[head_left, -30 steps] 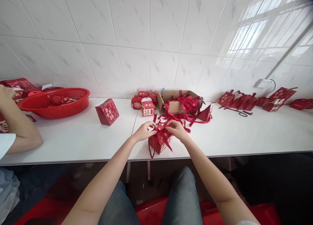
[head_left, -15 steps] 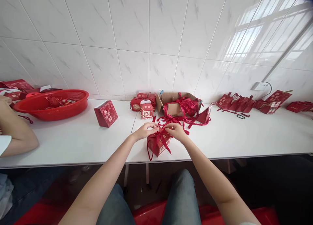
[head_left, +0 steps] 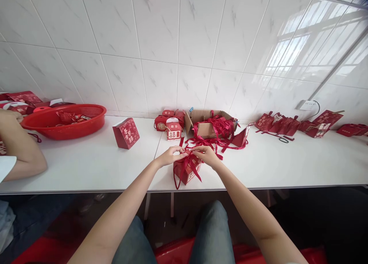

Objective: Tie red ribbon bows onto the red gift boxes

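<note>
The left hand (head_left: 169, 156) and right hand (head_left: 209, 157), grips pinched nearly closed on ribbon (head_left: 189, 161) atop a red box (head_left: 188, 174) at six o'clock on the counter (head_left: 86, 160), appear mid-tying, which next calls for an even pull.

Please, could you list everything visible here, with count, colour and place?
Tiles: many, white, wall
Tabletop: one seamed surface, white, middle
Basket: one, red, left
Lone box: one, red, left
Other boxes: several, red, along wall
Carton: one, brown, back centre
Loose ribbons: many, red, at carton
Scissors: one pair, black-handled, right
Power strip: one, white, right
Co-worker's arm: one, white-sleeved, left
Seat: at least one, red, below
Front box: one, red, centre
Box ribbon: one, red, atop it
Legs: two, blue jeans, below
Left fingers, right fingers: both hands, at box ribbon
</note>
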`<state>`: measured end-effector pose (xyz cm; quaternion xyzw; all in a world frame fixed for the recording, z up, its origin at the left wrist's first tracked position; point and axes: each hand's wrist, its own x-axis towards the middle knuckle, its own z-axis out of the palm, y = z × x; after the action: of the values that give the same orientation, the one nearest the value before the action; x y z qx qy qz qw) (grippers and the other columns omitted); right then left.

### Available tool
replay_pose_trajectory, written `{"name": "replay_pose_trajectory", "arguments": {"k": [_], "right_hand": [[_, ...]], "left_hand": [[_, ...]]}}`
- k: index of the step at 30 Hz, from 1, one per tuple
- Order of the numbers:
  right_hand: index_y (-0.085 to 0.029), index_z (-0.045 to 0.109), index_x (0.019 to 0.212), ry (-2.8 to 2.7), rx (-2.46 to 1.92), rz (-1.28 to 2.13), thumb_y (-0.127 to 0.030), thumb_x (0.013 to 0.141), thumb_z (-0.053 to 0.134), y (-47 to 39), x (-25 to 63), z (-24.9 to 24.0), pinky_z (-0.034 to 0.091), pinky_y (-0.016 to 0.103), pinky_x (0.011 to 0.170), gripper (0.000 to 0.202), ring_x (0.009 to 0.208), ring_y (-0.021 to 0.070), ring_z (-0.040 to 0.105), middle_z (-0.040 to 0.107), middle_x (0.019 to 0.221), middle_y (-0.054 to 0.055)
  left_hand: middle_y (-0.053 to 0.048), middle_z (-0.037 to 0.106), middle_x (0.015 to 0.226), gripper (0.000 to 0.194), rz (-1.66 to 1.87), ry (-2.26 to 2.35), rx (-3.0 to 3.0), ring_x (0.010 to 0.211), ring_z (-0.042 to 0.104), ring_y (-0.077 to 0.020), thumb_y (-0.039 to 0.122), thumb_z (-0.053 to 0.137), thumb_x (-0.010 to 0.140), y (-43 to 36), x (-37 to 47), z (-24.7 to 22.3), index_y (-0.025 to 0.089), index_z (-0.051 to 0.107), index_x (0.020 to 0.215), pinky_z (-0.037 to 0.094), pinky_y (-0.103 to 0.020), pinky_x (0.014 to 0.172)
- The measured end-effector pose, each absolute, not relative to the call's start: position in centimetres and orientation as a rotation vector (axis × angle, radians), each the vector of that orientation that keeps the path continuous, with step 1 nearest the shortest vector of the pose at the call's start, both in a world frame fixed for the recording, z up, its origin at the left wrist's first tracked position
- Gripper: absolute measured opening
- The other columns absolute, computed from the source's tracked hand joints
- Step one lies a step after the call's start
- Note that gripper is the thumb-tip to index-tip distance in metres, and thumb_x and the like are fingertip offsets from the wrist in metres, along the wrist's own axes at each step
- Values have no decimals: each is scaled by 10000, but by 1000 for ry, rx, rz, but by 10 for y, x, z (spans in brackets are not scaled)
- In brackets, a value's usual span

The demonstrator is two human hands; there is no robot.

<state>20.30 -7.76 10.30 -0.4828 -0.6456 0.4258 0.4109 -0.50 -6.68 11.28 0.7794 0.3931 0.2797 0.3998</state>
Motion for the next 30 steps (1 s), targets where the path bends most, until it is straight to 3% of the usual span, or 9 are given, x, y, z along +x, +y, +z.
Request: {"name": "replay_pose_trajectory", "arguments": {"k": [5,9,14,19,22,26,30], "right_hand": [[-205,725,940,-1514,-1190,1209,-253,717,654,-78,206,102,388,227,512,239,542,92,485,635,695,0],[-225,631,1084,-1373,-1107,1438,-261,698,688,-78,209,104,360,204,487,392,527,75,459,564,665,-30],[-239,599,963,-1268,-1011,1634,-277,691,701,-73,215,104,281,179,428,293,475,53,360,504,657,-42],[-227,581,873,-1270,-1059,1650,-353,661,741,-77,211,108,315,202,464,294,489,67,385,488,629,-50],[-201,561,782,-1374,-1209,1443,-403,602,787,-82,201,109,321,217,493,352,527,78,424,509,644,-45],[-194,521,736,-1676,-1479,873,-542,585,748,-78,192,104,333,235,530,442,610,118,491,547,687,-24],[-194,521,769,-1793,-1567,739,-577,604,709,-71,193,96,362,252,566,456,691,163,562,605,765,13]], "left_hand": [[-60,642,1009,374,708,1006,1966,943,577,-220,541,553,795,-64,-7,108,185,641,871,457,-290,779],[-58,640,1009,385,708,1006,1967,951,574,-219,548,547,797,-63,-8,105,186,646,883,453,-290,799],[-56,650,1017,404,727,1017,1934,966,587,-214,550,515,816,-59,-10,97,188,660,920,454,-295,835],[-69,665,1074,417,752,1055,1896,1004,595,-227,524,483,837,-53,-11,87,190,670,1002,466,-312,855],[-70,670,1067,423,768,1080,1904,1013,593,-231,514,458,848,-50,-10,85,185,677,1000,465,-317,869],[-70,664,1064,438,785,1112,1943,1020,586,-234,533,446,846,-49,-8,87,186,680,973,468,-323,871],[-71,645,1074,397,794,1168,2005,1066,551,-261,570,544,775,-50,-4,88,197,679,760,419,-376,946]]}}
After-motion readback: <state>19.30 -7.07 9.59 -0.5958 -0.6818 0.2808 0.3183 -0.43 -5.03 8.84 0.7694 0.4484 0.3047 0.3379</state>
